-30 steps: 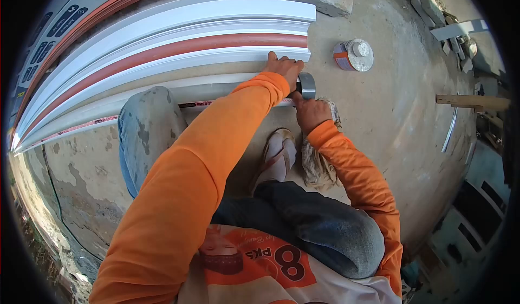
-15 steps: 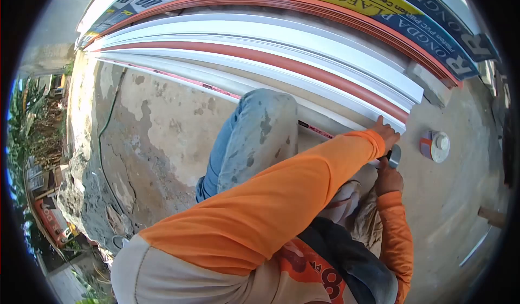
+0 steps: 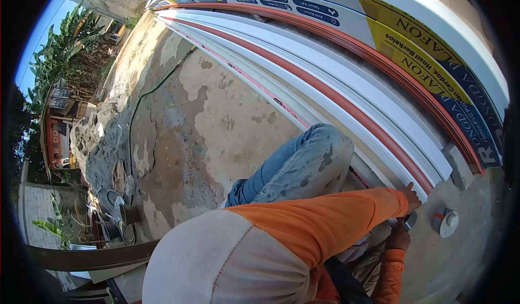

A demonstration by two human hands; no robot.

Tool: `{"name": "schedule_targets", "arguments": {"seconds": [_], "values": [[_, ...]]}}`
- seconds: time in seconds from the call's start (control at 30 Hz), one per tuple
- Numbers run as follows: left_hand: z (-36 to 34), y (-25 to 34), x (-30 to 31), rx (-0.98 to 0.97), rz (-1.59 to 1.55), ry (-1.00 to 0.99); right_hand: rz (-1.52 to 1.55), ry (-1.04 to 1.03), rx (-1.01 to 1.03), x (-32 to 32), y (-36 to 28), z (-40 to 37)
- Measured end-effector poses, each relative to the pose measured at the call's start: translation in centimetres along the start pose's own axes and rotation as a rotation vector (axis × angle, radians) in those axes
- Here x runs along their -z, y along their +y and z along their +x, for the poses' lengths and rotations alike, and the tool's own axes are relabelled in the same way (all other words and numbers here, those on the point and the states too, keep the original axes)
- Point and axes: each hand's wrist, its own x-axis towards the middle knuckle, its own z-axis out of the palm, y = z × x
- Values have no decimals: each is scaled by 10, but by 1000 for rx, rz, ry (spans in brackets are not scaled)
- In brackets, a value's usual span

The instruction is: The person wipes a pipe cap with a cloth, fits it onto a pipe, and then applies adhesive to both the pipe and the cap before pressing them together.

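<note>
My left hand (image 3: 411, 198) lies at the near end of the white strip (image 3: 403, 186), its visible fingers apart and touching it. Just below, my right hand (image 3: 399, 237) is closed around a small grey, shiny object (image 3: 411, 220) with a rounded edge; its kind cannot be made out. Pipes with pink and black print (image 3: 292, 114) run beside the strips and pass under my left arm. A long reddish-brown strip (image 3: 346, 111) lies among the white ones. My left sleeve hides part of the pipes.
A small white can (image 3: 445, 222) stands on the concrete floor right of my hands. Boxed ceiling panels (image 3: 433, 60) and stacked reddish-brown strips (image 3: 471, 155) lie beyond. My bent knee (image 3: 330, 147) is close to the pipes. A green hose (image 3: 138, 101) and rough rock (image 3: 97, 136) are at left.
The view has swung, so the strips, can and hands appear lower and further right. Both hands stay together by the strip ends, my right hand still around the grey object.
</note>
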Motion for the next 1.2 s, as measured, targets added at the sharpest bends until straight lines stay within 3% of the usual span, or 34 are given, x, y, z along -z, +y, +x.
{"name": "schedule_targets", "arguments": {"seconds": [1.2], "values": [[0, -2, 3, -3, -11, -35, -6, -14, -18, 2, -1, 3]]}}
